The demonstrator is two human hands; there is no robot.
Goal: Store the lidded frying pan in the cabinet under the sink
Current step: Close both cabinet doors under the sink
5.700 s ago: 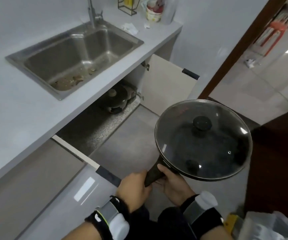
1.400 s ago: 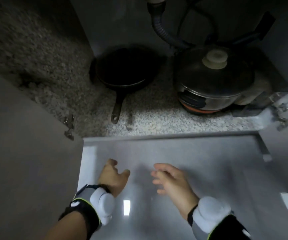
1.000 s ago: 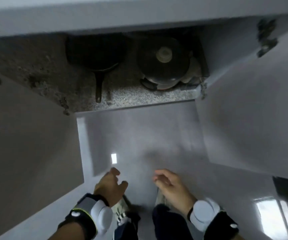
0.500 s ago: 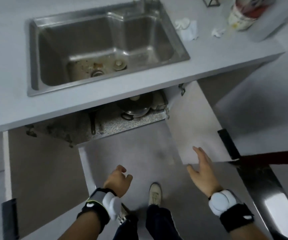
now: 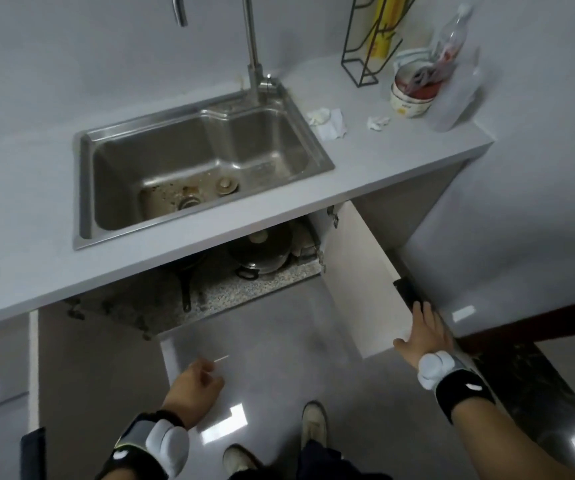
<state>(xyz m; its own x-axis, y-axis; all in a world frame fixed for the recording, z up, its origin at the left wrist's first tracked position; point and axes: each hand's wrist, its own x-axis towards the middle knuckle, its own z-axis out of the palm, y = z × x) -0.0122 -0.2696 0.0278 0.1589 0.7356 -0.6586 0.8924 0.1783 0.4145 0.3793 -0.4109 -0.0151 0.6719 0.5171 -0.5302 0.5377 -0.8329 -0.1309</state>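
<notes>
- Here, a kitchen counter (image 5: 383, 168) is seen from above, with a stainless steel sink (image 5: 196, 168) set into it at about 11 o'clock from the middle of the view.
- Below the sink, the cabinet (image 5: 209, 296) is shown open, with both doors swung outward.
- The frying pan (image 5: 189, 268) is seen inside the cabinet on its speckled floor, mostly hidden under the counter edge; only its dark rim and its handle (image 5: 186, 289), which points toward 6 o'clock, can be made out. Whether its lid is on cannot be told.
- A lidded steel pot (image 5: 261, 252) is set just beside the pan, at its 3 o'clock.
- The right hand (image 5: 424, 332) is laid flat, fingers spread, against the outer edge of the right cabinet door (image 5: 358, 271), just below the door's dark handle (image 5: 406, 292); nothing is gripped.
- The left hand (image 5: 194, 386) is held loosely curled and empty above the glossy floor (image 5: 279, 358), at about 7 o'clock, apart from the left cabinet door (image 5: 88, 375).
- At 1 o'clock on the counter, a black wire rack (image 5: 365, 46), a paper bowl (image 5: 412, 95), a clear bottle (image 5: 452, 32) and crumpled tissues (image 5: 327, 121) are grouped.
- Two shoes (image 5: 313, 424) are visible at 6 o'clock.
</notes>
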